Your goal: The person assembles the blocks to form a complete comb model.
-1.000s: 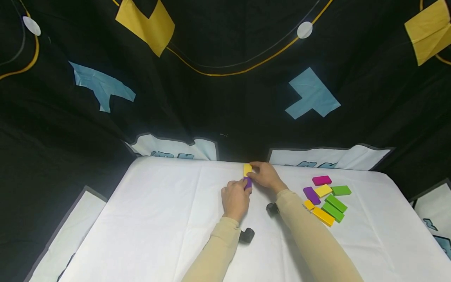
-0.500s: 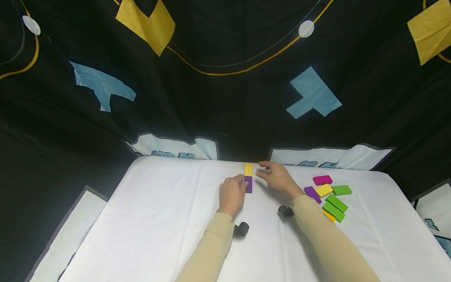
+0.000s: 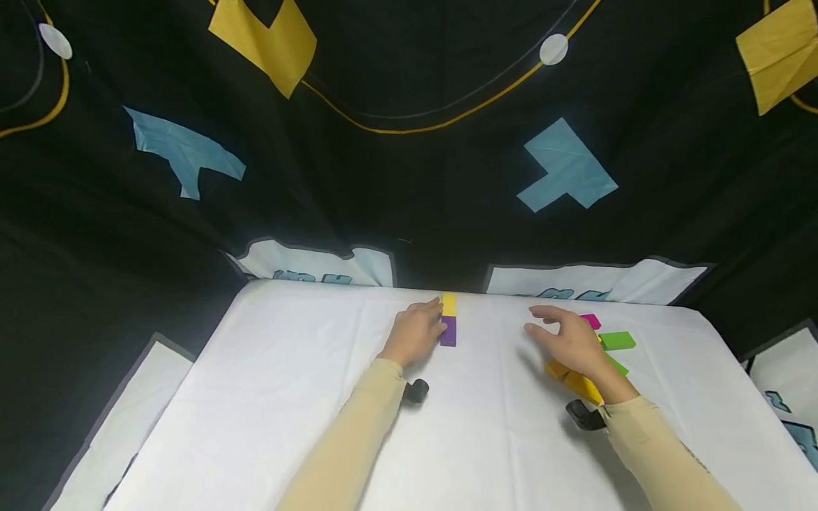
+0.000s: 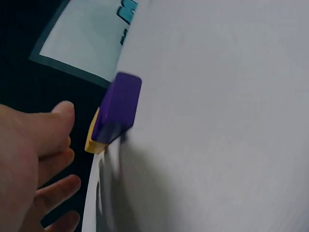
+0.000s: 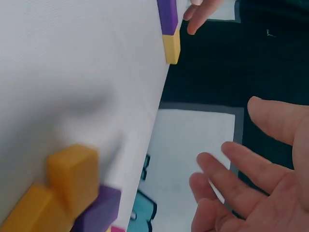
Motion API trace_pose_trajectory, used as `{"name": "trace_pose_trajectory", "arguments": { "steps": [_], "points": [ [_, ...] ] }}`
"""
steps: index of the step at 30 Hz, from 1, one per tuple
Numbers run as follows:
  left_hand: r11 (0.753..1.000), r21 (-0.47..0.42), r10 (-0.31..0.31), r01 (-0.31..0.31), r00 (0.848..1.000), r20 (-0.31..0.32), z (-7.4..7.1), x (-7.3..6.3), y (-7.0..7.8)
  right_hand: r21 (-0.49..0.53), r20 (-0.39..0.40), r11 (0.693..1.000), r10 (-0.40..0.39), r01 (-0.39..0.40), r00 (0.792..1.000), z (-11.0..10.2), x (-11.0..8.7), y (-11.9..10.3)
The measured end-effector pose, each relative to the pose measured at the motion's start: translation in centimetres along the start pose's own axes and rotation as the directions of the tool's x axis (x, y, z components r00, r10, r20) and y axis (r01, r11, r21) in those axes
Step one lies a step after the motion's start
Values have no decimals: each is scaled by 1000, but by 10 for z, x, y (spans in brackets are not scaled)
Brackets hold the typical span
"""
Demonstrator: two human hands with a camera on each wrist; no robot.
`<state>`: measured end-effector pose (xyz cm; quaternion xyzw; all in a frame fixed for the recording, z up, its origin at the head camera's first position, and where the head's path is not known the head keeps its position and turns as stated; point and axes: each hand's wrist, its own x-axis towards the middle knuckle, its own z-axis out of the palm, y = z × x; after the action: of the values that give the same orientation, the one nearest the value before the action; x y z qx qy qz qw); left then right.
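A purple block point(image 3: 449, 331) and a yellow block point(image 3: 449, 304) lie end to end at the far edge of the table. Just left of them is my left hand point(image 3: 414, 332); the left wrist view shows its fingers spread and apart from the purple block point(image 4: 118, 104). My right hand point(image 3: 569, 344) hovers at the loose blocks on the right, fingers loosely bent and holding nothing. Partly under it are an orange block point(image 3: 583, 387), a green block point(image 3: 617, 341) and a magenta block point(image 3: 591, 321). A loose purple block point(image 5: 99, 210), hidden in the head view, shows in the right wrist view.
A white cloth covers the table point(image 3: 255, 397). Behind its far edge hangs a black curtain point(image 3: 396, 191) with yellow and blue shapes. Dark wrist cameras point(image 3: 417, 391) protrude beneath both forearms.
My right hand has let go of the yellow block and moved right to the loose blocks. My left hand has come off the purple block and shifted slightly left. Both blocks stay in line.
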<state>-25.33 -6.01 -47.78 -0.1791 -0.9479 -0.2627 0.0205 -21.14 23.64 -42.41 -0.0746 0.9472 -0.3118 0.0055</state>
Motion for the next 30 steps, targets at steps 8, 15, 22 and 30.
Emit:
{"name": "trace_pose_trajectory", "arguments": {
  "steps": [8, 15, 22, 30],
  "points": [
    [996, 51, 71, -74, 996, 52, -5, 10, -6, -52, -19, 999, -3, 2, 1000, -8, -28, 14],
    [993, 84, 70, -80, 991, 115, -2, 17, -5, -88, 53, 996, -20, 25, 998, -16, -30, 39],
    [984, 147, 81, -99, 989, 126, 1, 19, -6, -126, 134, 989, -55, 72, 989, -17, -23, 62],
    [985, 160, 46, -70, 987, 152, -2, 19, -2, -175, 199, 979, -70, 106, 977, -18, -16, 71]
  ]
}}
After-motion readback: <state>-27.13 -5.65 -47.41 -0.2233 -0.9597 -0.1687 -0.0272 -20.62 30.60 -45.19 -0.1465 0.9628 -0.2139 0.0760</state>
